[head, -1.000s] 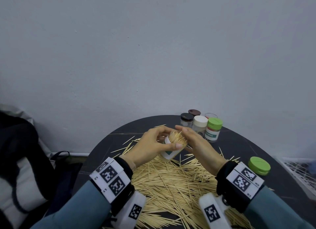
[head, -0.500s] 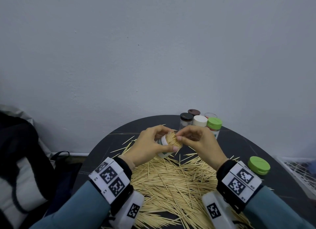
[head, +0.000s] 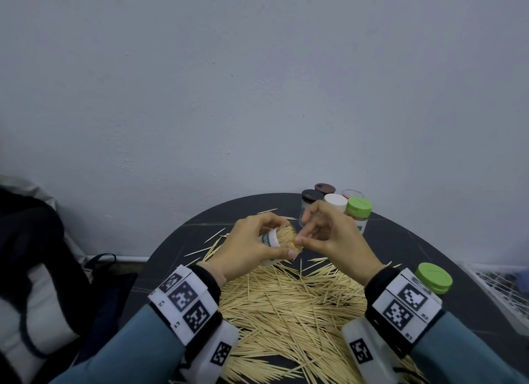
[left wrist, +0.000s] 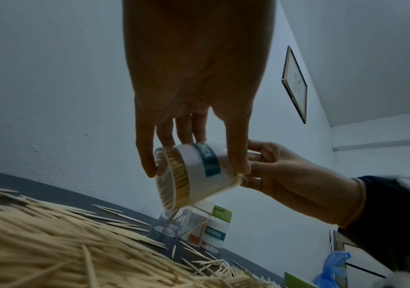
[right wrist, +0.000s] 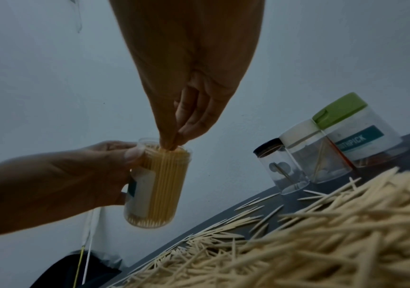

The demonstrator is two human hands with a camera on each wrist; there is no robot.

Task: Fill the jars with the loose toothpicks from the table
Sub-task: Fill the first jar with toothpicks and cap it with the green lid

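Observation:
My left hand grips a clear jar with a teal label, tilted so its mouth points right. The jar is packed tight with toothpicks standing on end. My right hand is at the mouth, and its thumb and fingertips pinch the tips of the toothpicks there. From the left wrist view the jar shows its bottom, with the right hand behind it. A big pile of loose toothpicks covers the dark round table below both hands.
Several jars stand grouped at the table's far edge, one with a green lid; they hold only a few toothpicks. A separate green lid lies by my right wrist. A dark bag sits left of the table.
My right hand has come from beside the jar to its mouth and closed its fingertips on the toothpick tips. The left hand has kept its hold and tilted the jar a little.

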